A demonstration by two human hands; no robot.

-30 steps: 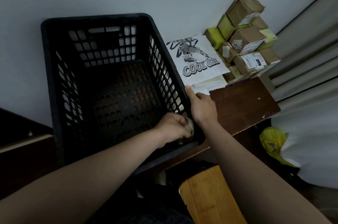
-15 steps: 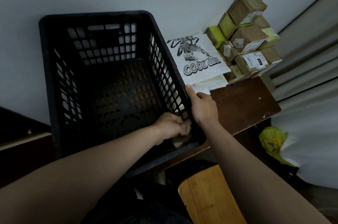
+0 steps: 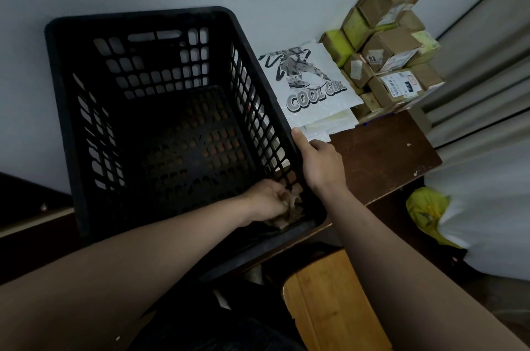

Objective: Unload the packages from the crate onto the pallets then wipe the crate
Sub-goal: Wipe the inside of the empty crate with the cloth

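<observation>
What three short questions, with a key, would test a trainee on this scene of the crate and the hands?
1. True or false: the packages lie inside the black crate.
2. What does the left hand hold inside the crate? A: a cloth. B: a cardboard box. C: nothing.
3. In a few words: which part of the crate does the right hand hold?

Key
1. False: they are stacked outside it, to its right.
2. A.
3. The crate's right rim, with the thumb lying along it.
</observation>
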